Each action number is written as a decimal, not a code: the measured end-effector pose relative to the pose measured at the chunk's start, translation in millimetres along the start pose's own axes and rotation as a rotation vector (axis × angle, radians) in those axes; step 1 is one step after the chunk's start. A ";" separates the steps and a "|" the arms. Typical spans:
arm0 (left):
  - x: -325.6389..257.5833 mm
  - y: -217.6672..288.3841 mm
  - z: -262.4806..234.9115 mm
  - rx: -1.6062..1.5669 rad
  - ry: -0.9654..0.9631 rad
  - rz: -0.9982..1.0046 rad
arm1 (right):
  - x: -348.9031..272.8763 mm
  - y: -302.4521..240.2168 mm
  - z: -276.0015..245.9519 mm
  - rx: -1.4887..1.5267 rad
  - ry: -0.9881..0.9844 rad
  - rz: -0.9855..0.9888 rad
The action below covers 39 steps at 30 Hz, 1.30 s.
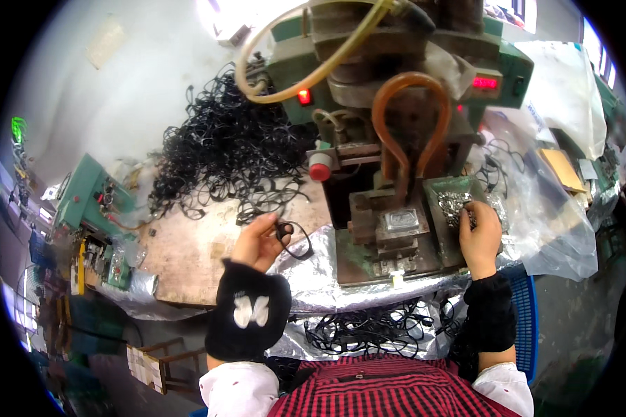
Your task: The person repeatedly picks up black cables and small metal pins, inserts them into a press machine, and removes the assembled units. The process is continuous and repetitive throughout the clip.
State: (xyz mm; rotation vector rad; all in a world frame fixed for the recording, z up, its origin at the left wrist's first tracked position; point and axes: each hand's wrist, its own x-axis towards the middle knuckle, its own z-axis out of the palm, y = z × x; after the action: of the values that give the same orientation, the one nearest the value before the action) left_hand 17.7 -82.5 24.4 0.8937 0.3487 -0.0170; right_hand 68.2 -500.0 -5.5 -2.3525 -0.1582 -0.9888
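A short black cable (pixel 300 251), bent into a loop, hangs from the fingers of my left hand (pixel 256 243), which is closed on it above the table's front part. On the right, my right hand (pixel 481 240) dips curled fingers into small silvery metal parts (pixel 453 206) heaped in a green metal tray (pixel 438 240). Its fingertips are partly hidden, so whether a part is between them does not show. Between the hands stands the press machine (pixel 362 90), with a metal block (pixel 401 222) on its bed.
A large tangle of black cables (pixel 222 139) covers the table's back left. A red button (pixel 319 171) sticks out of the machine's left side. More cables (pixel 368 333) lie by my lap on silver foil (pixel 302 281). Clear plastic sheeting (pixel 556 236) and a blue basket (pixel 526 320) are at right.
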 end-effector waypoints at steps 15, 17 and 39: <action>-72.0 -57.2 196.8 0.681 -0.271 0.756 | 9.9 20.6 -14.9 0.334 0.014 0.372; -71.9 -60.9 194.7 0.662 -0.256 0.751 | 18.4 19.0 -18.3 0.447 0.092 0.377; -11.9 -22.6 37.2 1.171 0.377 1.181 | -20.5 42.1 -17.3 0.889 0.064 0.653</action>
State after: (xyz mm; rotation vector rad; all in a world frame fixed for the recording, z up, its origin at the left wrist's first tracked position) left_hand 13.8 -126.8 32.2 2.1642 0.0776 1.1518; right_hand 56.1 -542.1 -29.4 -1.3969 0.1654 -0.5006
